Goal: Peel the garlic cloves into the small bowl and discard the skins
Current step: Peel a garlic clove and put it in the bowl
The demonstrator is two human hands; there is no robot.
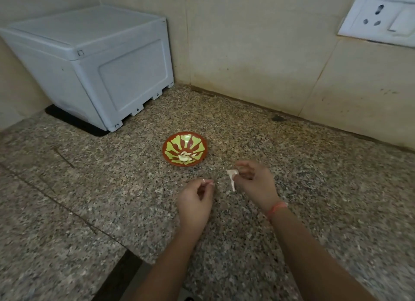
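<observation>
Since the featherlight papery skin pinched in the right hand tears easily, I'd grip its middle gently (left hand curled, contents unclear).

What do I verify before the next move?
1. Bowl upright on the counter: ok.
2. Peeled cloves inside the bowl: ok.
3. Right hand pinches a white piece: ok.
4. Whether the piece is skin or clove: cannot tell.
5. Left hand free; its fingers are curled with thumb to fingertip: cannot tell.
6. Place for skins: not ok, none plainly in view; the use of the white box is unclear.
</observation>
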